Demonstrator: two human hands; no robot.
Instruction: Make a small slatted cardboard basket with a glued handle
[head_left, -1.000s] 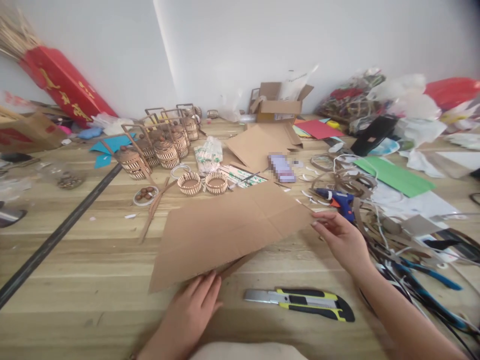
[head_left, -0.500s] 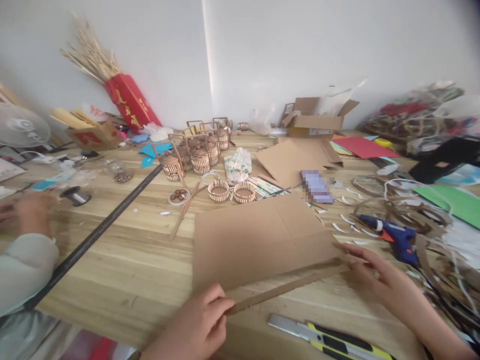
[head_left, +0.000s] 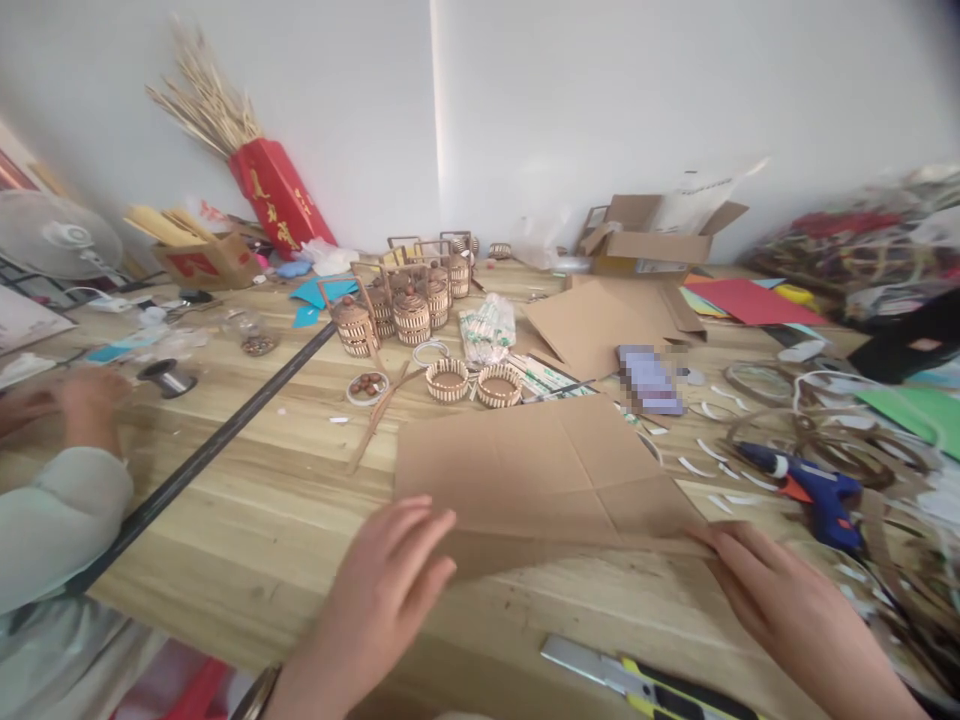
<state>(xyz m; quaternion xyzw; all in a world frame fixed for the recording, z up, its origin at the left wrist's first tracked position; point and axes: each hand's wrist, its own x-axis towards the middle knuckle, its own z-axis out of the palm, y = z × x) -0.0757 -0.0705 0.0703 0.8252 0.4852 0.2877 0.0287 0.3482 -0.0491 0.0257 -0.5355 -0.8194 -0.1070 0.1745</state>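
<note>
A brown cardboard sheet (head_left: pixel 517 470) lies flat on the wooden table in front of me. Along its near edge runs a narrow cardboard strip (head_left: pixel 600 541), blurred by motion. My left hand (head_left: pixel 375 590) is at the strip's left end, fingers and thumb on either side of the sheet's edge; the grip is partly hidden. At the near right corner, my right hand (head_left: pixel 780 590) pinches the strip's other end. A yellow and black utility knife (head_left: pixel 652 685) with a wide blade lies on the table between my forearms.
A blue glue gun (head_left: pixel 810 490) lies at right among brown coils and white scraps. Behind the sheet are two small round baskets (head_left: pixel 448 382), a phone (head_left: pixel 651 380) and several lidded baskets (head_left: pixel 411 315). A black bar (head_left: pixel 217 440) crosses the left side, beyond which a co-worker's arm (head_left: pixel 75 500) rests.
Both hands have brought the strip from in front of the sheet to its near edge. My left hand has moved up and away from me; my right hand has shifted slightly toward me.
</note>
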